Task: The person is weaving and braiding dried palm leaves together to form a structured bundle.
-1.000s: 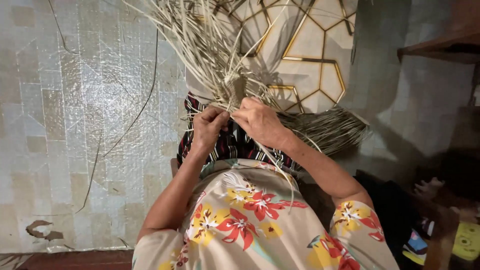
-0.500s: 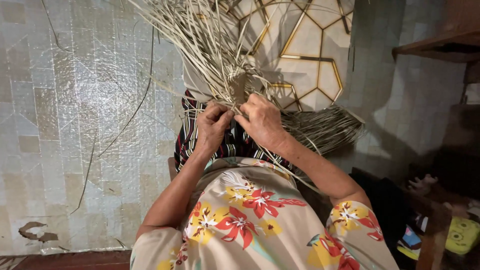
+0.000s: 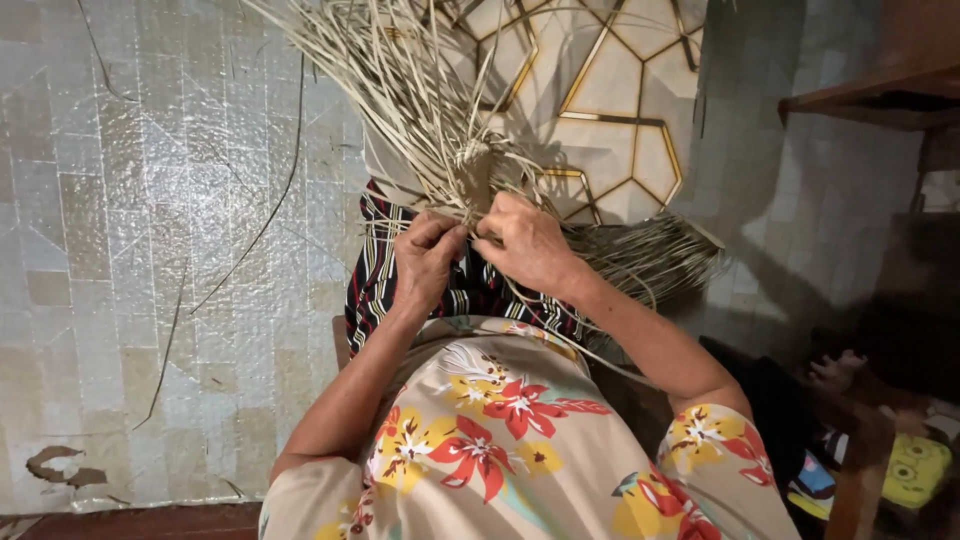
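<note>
- Head view: the left hand (image 3: 428, 258) and the right hand (image 3: 527, 243) meet close together over the lap, both at the near end of a narrow woven band (image 3: 474, 172) of pale dried strips.
- Left hand: its fingers are curled together, thumb against forefinger, pinched on a few strips just below the band.
- Right hand: its fingers are bent and closed on strips at the same spot, nearly touching the left hand's fingertips.
- The loose strips (image 3: 385, 75) fan out far and left from the band, long, thin and springy; a second bundle (image 3: 650, 255) lies to the right of the right hand, across the lap.
- Handling, as a judgement: the material looks very light, flat and dry, stiff enough to hold its line yet likely to crease or split if bent sharply, and smooth enough to slip, so a firm pinch right at the woven edge seems the best hold.
- A striped cloth (image 3: 385, 275) covers the knees beneath the hands, and stray strands (image 3: 265, 225) lie on the tiled floor (image 3: 120, 250) to the left.
</note>
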